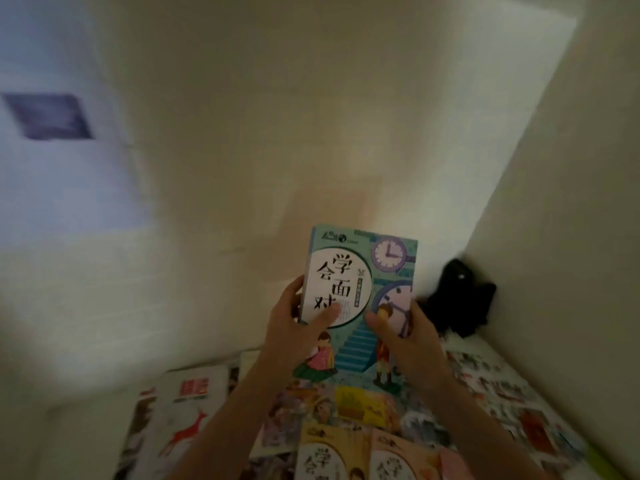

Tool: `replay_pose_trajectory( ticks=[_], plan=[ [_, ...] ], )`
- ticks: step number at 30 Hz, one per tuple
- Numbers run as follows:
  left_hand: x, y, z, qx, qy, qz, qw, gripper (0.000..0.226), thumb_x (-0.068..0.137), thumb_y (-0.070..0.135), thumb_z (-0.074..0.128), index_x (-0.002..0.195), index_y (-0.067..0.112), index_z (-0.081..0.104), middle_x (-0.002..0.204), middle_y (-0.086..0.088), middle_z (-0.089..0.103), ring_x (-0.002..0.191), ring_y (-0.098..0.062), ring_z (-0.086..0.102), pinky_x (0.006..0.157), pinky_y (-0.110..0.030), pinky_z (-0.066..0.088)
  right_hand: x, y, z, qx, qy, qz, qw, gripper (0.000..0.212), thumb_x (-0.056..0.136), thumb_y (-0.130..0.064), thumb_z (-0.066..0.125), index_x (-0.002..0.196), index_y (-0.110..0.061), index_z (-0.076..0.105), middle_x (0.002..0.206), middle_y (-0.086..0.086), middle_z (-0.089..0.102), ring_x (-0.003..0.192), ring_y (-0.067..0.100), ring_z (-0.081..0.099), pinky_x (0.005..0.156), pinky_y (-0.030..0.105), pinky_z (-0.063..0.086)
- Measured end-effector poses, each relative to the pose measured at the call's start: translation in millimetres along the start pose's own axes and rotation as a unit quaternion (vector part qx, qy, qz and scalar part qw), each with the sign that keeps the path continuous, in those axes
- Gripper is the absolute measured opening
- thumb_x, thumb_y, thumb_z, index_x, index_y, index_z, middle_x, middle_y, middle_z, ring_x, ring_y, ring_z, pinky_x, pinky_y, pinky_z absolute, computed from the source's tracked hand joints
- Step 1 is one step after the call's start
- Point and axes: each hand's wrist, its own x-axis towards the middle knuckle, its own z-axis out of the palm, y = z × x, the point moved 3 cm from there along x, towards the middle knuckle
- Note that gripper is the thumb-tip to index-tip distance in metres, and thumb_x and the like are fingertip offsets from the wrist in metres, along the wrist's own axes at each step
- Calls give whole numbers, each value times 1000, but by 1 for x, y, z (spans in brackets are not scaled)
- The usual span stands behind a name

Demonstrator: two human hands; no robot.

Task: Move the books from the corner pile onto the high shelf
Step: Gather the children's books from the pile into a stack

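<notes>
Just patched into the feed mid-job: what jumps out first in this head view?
The teal book with clock drawings, held up at centre frame by both hands: the left hand grips its left edge, the right hand its right edge. Below it, more books lie spread flat along the bottom. A dark, blurred object sits in the wall corner at right.

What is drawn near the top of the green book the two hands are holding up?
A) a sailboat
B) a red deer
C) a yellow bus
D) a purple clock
D: the green book, held by the left hand and the right hand, shows a round purple clock in its upper right corner.
</notes>
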Motion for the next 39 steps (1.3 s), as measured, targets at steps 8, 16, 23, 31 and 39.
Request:
replay_pose_trajectory(
  ticks=[8, 16, 23, 31, 39],
  plan=[
    [-132, 120, -180, 76, 231, 121, 962, 69, 68, 46, 82, 130, 36, 53, 108, 10, 71, 87, -10, 71, 61, -35, 61, -65, -141, 158, 34, -201, -145, 968, 40, 86, -20, 67, 123, -20, 53, 110, -3, 67, 88, -4, 66, 67, 11, 52],
    [-288, 230, -273, 150, 377, 214, 889, 72, 64, 49, 80, 128, 30, 55, 109, 8, 72, 97, -12, 70, 70, -37, 61, -163, -246, 259, 149, -371, -206, 893, 50, 82, -27, 69, 128, -27, 48, 116, -9, 67, 102, 8, 67, 75, 28, 59],
    [-309, 329, -294, 184, 393, 279, 857, 51, 74, 26, 75, 121, 23, 56, 103, 10, 73, 92, -12, 71, 67, -27, 59, -169, -353, 271, 177, -361, -308, 862, 49, 83, -34, 70, 127, -29, 48, 115, -14, 67, 104, 7, 66, 82, 33, 58],
    [-205, 458, -301, 190, 356, 377, 834, 64, 73, 41, 81, 127, 23, 54, 112, 5, 70, 99, -11, 69, 74, -34, 60, -77, -503, 229, 153, -295, -408, 850, 42, 86, -19, 71, 125, -23, 56, 113, -11, 69, 98, 2, 67, 76, 19, 56],
    [-126, 492, -309, 322, 456, 359, 748, 78, 61, 66, 75, 122, 25, 50, 116, 5, 62, 100, -10, 61, 79, -34, 58, 25, -542, 261, 111, -380, -288, 872, 37, 86, -14, 69, 121, -22, 59, 114, -2, 71, 109, 22, 65, 94, 44, 51]
  ],
)
